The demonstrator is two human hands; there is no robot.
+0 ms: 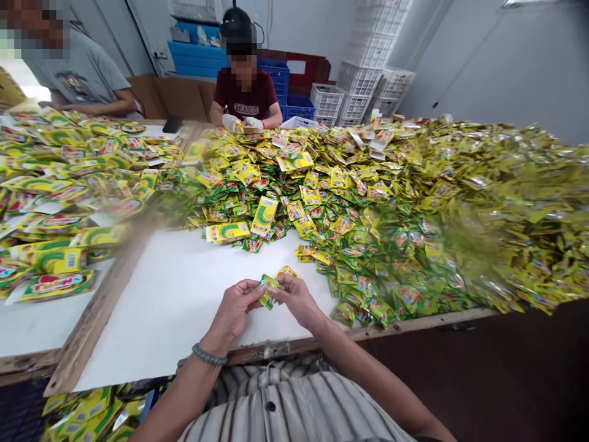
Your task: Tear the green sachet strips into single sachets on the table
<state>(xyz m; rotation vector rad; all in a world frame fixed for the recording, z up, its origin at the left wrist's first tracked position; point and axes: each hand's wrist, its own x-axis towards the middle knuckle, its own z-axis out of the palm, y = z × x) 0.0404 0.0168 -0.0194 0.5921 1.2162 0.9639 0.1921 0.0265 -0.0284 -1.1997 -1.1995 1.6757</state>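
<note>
A packet heap (414, 159) bars our way, two people (246, 92) farther off — our left hand (235, 310) and right hand (298, 299) pinch one green packet (267, 297).

The small packet (267, 299) at lower centre is mostly green; the tabletop (184, 276) is white. Cartons (59, 261) at left are yellow and green, the bottom-centre shirt (248, 405) has dark stripes on pale grey, and the bracelet (209, 356) is grey-green.

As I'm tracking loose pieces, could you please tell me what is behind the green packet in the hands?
Beyond the green packet, part of a yellow packet shows by the right hand, with white tabletop around. Whatever the green packet and right hand cover cannot be seen.
</note>
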